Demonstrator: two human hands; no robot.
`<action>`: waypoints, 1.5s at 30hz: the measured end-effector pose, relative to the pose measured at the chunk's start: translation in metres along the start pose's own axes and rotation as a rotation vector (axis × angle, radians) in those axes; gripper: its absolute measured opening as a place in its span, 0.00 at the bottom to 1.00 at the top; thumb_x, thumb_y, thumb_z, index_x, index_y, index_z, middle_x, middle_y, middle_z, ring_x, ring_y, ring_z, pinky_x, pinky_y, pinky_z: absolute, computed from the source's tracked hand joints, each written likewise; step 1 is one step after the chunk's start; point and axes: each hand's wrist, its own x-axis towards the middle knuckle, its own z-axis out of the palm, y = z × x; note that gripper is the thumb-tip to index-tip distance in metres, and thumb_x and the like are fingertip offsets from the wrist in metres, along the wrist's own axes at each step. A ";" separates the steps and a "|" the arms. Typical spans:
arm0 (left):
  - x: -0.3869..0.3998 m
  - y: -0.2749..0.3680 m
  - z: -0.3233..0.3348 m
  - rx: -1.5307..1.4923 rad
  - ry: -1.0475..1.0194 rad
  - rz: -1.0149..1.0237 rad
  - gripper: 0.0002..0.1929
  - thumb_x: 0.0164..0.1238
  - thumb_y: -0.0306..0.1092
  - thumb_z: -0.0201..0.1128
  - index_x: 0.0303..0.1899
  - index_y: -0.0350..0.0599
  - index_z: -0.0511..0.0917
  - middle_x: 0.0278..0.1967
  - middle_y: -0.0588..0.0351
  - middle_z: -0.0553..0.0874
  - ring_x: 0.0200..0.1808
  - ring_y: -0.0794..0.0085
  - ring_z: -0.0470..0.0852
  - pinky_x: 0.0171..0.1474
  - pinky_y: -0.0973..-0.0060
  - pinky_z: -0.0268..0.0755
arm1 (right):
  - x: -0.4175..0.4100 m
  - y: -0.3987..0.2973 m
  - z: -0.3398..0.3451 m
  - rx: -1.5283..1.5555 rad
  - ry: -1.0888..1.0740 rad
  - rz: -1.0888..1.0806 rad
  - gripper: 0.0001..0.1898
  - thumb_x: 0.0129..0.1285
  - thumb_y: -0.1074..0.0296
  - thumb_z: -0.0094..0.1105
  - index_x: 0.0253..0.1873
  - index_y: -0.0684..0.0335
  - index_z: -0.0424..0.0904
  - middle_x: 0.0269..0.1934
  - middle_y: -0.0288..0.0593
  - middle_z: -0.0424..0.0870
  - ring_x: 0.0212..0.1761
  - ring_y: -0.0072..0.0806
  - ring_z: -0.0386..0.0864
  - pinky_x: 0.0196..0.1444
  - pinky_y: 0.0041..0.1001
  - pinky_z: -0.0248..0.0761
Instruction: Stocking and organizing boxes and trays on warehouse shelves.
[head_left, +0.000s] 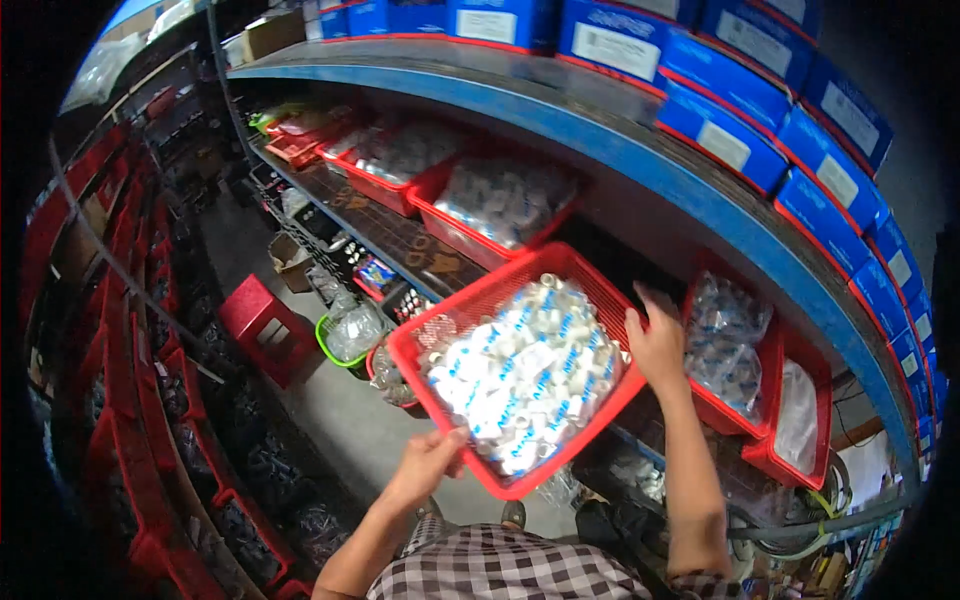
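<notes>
Before me is a red plastic basket (517, 487), tilted in view and holding many short white plastic pipe fittings (525, 375). Blue lettering shows on the bags or wrapping among them. My left hand (431, 461) grips the basket's near left rim, with the thumb on top and the fingers partly hidden below. At the right side, my right hand (660, 337) lies against the rim. Its thumb is at the edge and its fingers point away over the shelf; I cannot tell whether they grip. The basket's far part overlaps the lower shelf (442, 262).
More red baskets (480, 251) of bagged parts stand left on the shelf, others (727, 405) at right. Blue boxes (615, 45) line the upper shelf (450, 79). A red stool (270, 330) and a green basket (341, 360) are on the floor. Red bins (195, 420) run along the left.
</notes>
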 end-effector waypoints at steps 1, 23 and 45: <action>0.001 -0.003 -0.004 0.009 -0.009 0.010 0.20 0.75 0.48 0.63 0.33 0.38 0.82 0.23 0.61 0.82 0.23 0.79 0.79 0.30 0.78 0.72 | 0.018 0.003 0.023 -0.182 -0.012 -0.022 0.23 0.69 0.56 0.60 0.62 0.65 0.78 0.53 0.61 0.83 0.54 0.55 0.81 0.57 0.46 0.74; 0.201 0.145 0.023 1.281 -0.449 0.763 0.21 0.59 0.51 0.64 0.36 0.39 0.88 0.35 0.37 0.89 0.43 0.45 0.89 0.52 0.55 0.81 | -0.195 -0.147 -0.133 0.663 0.457 1.213 0.12 0.70 0.64 0.59 0.47 0.68 0.82 0.39 0.39 0.86 0.39 0.25 0.83 0.42 0.28 0.75; 0.224 0.151 -0.039 0.378 -0.549 0.424 0.14 0.77 0.37 0.63 0.53 0.35 0.84 0.41 0.55 0.90 0.42 0.77 0.85 0.47 0.77 0.78 | -0.047 -0.065 0.080 1.596 0.221 1.385 0.26 0.76 0.43 0.50 0.63 0.60 0.69 0.46 0.56 0.89 0.48 0.37 0.88 0.46 0.30 0.73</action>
